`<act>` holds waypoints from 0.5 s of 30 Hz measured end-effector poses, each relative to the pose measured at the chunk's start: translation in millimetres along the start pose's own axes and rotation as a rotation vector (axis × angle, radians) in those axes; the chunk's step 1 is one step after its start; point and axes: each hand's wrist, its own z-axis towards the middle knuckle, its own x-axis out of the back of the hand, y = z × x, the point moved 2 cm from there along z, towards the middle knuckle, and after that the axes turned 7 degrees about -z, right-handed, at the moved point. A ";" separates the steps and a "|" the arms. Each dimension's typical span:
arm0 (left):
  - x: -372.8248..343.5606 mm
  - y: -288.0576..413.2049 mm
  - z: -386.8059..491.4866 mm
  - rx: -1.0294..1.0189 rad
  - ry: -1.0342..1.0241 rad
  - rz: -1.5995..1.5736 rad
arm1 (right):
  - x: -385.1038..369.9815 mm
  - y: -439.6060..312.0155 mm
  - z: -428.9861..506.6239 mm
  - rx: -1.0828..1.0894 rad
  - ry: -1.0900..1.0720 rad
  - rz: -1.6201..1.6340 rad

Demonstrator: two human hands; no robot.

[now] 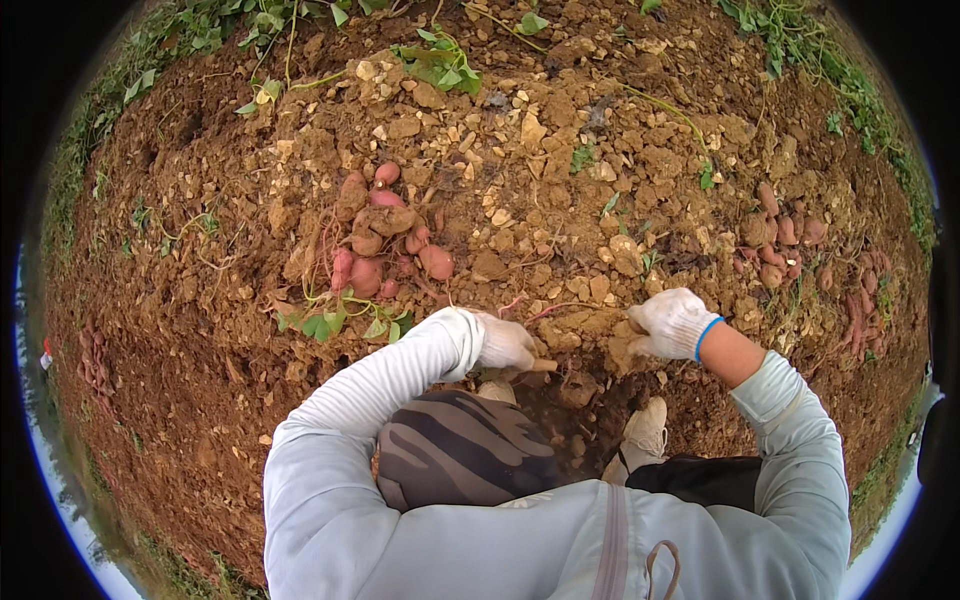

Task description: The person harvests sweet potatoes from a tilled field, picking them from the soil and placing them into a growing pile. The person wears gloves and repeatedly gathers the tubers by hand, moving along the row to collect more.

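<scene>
Both hands wear whitish knit work gloves. My left hand [507,343] is closed around a short wooden handle [545,365], low over the dug soil; the tool's other end cannot be made out. My right hand [670,324] is at a large clod of yellowish soil [624,345], fingers bent against its right side; whether it grips the clod is unclear. Between the hands, a thin reddish root [566,306] lies on the soil, and a soil-covered lump [579,390] sits in the hollow below. Up and left of my left hand lies a cluster of red-skinned sweet potatoes [366,276], partly caked with soil.
More sweet potatoes lie in piles at the right [786,229] and far right [862,322], with another pile at the far left [95,360]. Stones and clods cover the ground. Green vines [442,64] lie along the top. A light shoe [643,435] stands beside the hollow.
</scene>
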 end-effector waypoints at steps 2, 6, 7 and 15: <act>-15.3 -10.6 -22.8 0.002 -0.085 0.050 | -2.8 65.5 -25.2 -0.241 0.127 -0.061; 8.3 -68.3 -79.7 0.193 0.990 0.055 | -2.1 181.0 -79.5 -0.791 0.416 -0.273; 24.2 -81.1 -91.8 0.192 1.323 0.307 | 1.1 195.1 -85.1 -0.962 0.402 -0.285; 88.4 -132.2 -87.6 0.491 1.348 -0.015 | 41.1 46.5 23.4 -0.091 0.583 0.675</act>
